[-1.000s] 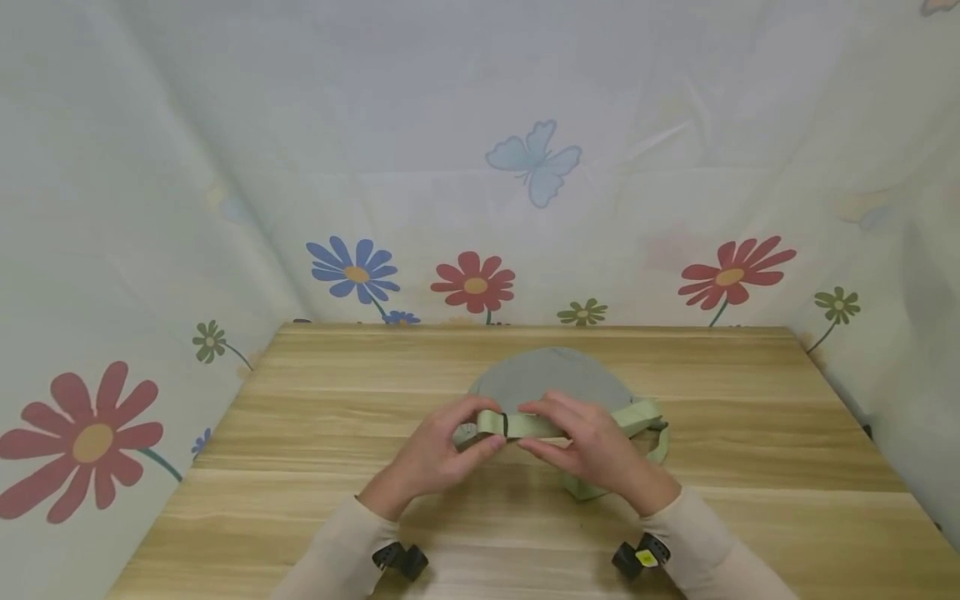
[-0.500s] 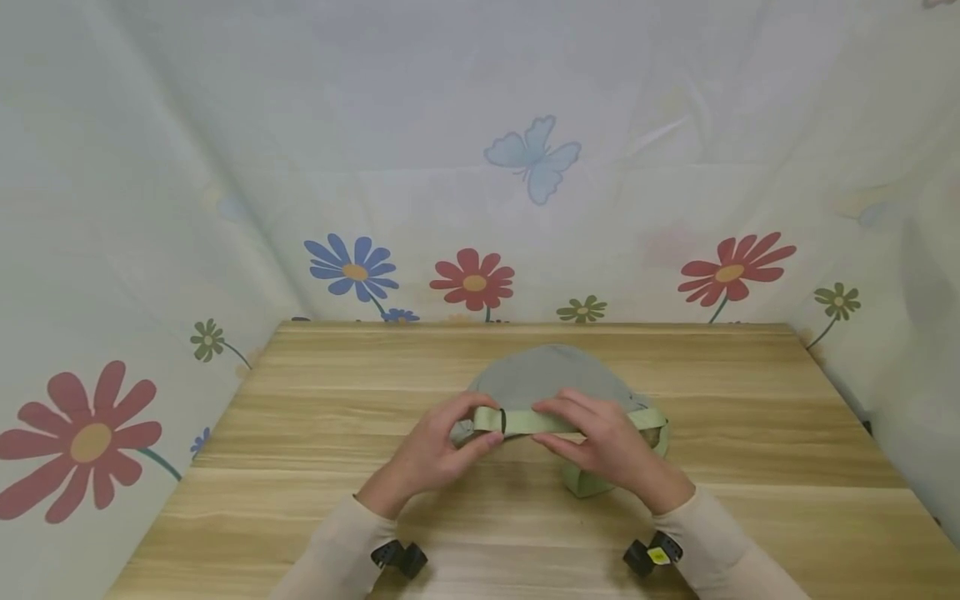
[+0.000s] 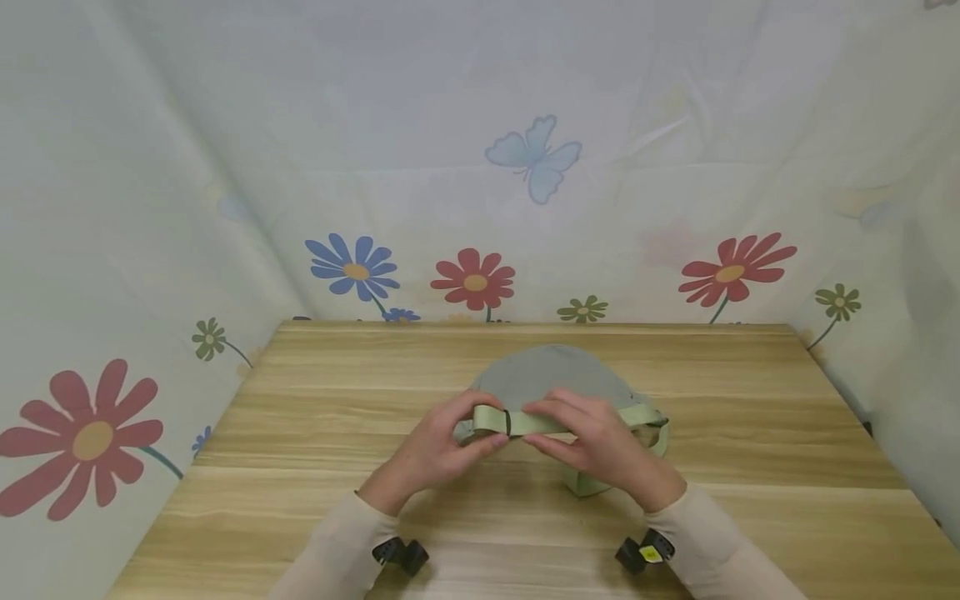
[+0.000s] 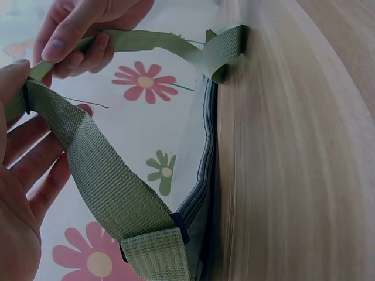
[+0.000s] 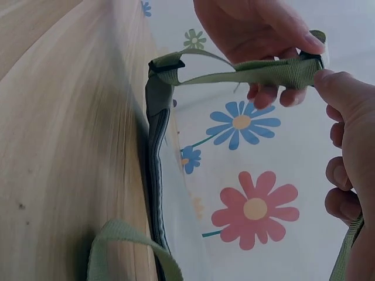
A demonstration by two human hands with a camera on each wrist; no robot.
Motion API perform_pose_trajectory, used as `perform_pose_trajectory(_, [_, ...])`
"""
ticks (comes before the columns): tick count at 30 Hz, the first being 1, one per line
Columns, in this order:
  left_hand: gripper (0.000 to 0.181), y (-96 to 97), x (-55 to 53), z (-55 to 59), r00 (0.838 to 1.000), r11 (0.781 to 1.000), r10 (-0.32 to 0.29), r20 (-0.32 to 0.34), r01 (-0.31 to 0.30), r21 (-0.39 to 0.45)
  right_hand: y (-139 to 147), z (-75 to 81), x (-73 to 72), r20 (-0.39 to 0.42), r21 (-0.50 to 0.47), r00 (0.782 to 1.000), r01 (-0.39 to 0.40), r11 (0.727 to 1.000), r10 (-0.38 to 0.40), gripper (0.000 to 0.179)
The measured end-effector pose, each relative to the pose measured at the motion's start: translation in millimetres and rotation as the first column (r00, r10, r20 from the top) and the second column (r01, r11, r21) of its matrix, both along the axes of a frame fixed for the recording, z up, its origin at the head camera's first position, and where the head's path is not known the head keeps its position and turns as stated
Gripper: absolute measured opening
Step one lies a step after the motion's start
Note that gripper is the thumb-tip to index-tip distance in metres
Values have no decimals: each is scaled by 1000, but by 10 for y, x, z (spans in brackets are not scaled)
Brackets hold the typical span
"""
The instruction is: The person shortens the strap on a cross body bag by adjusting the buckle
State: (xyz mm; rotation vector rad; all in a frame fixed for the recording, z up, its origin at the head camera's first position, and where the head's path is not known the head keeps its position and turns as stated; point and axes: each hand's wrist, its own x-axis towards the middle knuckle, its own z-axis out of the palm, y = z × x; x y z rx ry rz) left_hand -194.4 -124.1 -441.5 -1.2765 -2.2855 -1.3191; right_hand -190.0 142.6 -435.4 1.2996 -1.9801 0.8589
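A grey, half-round zipped bag [image 3: 551,371] lies on the wooden table, its curved side away from me. Its light green webbing strap [image 4: 111,175] is lifted along the near side. My left hand [image 3: 438,446] pinches a folded loop of the strap between thumb and fingers, right by the black slider [image 3: 507,423]. Just right of that slider, my right hand [image 3: 600,437] pinches the strap. In the right wrist view, both thumbs come close to the slider. A further length of strap [image 3: 588,483] hangs below my right hand. The bag's zip [image 5: 155,158] runs along its edge.
The wooden table [image 3: 337,375] extends on all sides of the bag. Behind it and at both sides hangs a pale cloth [image 3: 405,125] printed with flowers and a butterfly. Black wrist devices [image 3: 401,554] sit on both sleeves.
My right hand slid a little right along the strap, away from the slider, then came back left near it. My left hand keeps its grip and place.
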Motion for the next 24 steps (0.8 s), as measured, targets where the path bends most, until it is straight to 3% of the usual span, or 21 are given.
perform_pose_trajectory(5, [36,22,-8,12,999,1000,-15,-33,15,3,-33,31,-3,-16,21,1000,4,1000,-4,30])
perform_pose_trajectory(8, [35,21,-2,31,999,1000,11,-41,-10,7,-4,33,-2,-2,36,1000,17,999,-17,31])
perform_pose_trajectory(14, [35,-26,8,75,997,997,83,6,-83,7,141,25,-2,32,36,998,62,997,-63,32])
perform_pose_trajectory(24, [42,-15,3,125,997,997,69,27,-69,22,171,28,-13,9,12,999,45,999,-45,27])
